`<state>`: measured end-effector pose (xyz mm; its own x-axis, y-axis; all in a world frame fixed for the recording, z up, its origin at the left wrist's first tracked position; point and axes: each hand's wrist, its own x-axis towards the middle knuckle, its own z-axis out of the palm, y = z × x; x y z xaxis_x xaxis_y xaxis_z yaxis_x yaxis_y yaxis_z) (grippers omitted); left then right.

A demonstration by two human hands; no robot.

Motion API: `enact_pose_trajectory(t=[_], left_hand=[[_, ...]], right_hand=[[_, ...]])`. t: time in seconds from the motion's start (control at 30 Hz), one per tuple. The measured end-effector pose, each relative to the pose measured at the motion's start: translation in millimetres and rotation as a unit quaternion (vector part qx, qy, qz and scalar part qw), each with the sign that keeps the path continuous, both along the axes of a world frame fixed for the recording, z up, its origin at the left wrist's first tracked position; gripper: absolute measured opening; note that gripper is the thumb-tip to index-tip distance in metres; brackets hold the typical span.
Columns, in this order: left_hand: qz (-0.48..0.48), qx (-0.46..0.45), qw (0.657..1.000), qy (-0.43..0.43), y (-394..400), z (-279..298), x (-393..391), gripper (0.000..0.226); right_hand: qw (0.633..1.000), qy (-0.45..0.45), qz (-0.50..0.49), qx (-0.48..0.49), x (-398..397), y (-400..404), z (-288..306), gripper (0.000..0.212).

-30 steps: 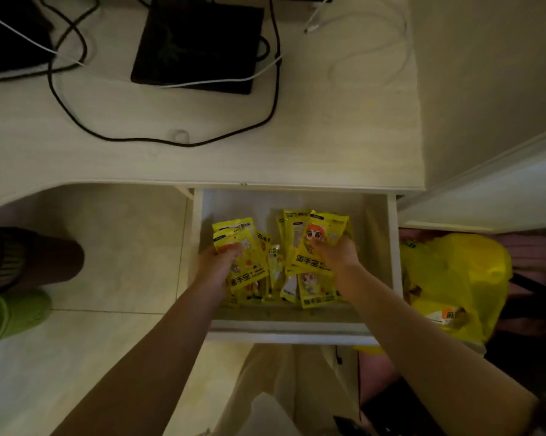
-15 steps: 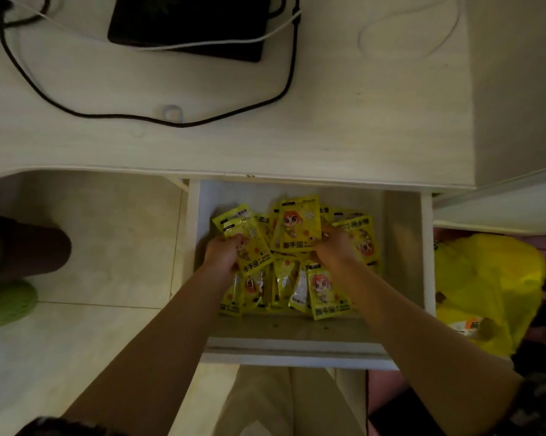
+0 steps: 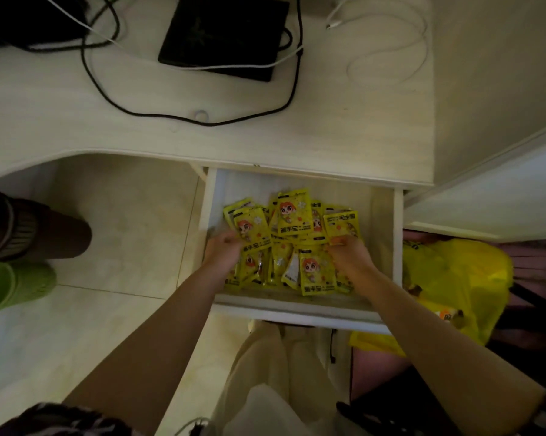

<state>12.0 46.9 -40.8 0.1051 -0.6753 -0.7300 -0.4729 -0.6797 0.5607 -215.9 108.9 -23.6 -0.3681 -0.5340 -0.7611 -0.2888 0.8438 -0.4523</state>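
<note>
Left hand: fingers curled round the left edge of the yellow packets, gripping.
Right hand: curled likewise, pinching packets at the pile's right side.
Packets' location: heaped loosely inside the open drawer, below the desk.
Risk: the slick, overlapping sachets may slip from either grip. They may also spill over the drawer's low front wall if bunched too hard.

pale wooden desk, its white drawer open at the near right, yellow packets heaped and overlapping on the drawer floor, flat black box on the far desk top, black cable looping toward the near edge, white cable coiled to the right
</note>
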Motion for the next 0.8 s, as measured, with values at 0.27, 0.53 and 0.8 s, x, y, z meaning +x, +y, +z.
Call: enact_pose_trajectory(t=[0.27,0.53,0.8], left_hand=[[-0.027,-0.091,0.993,-0.068,67,50,22,0.025],[0.008,-0.165,0.977,-0.132,147,88,67,0.018],[0.049,-0.178,0.96,-0.209,208,105,143,0.018]], right_hand=[[0.981,0.041,0.179,-0.062,21,41,51,0.03],[0.897,0.103,0.401,-0.156,82,69,78,0.027],[0.835,0.077,0.512,-0.185,176,80,96,0.034]])
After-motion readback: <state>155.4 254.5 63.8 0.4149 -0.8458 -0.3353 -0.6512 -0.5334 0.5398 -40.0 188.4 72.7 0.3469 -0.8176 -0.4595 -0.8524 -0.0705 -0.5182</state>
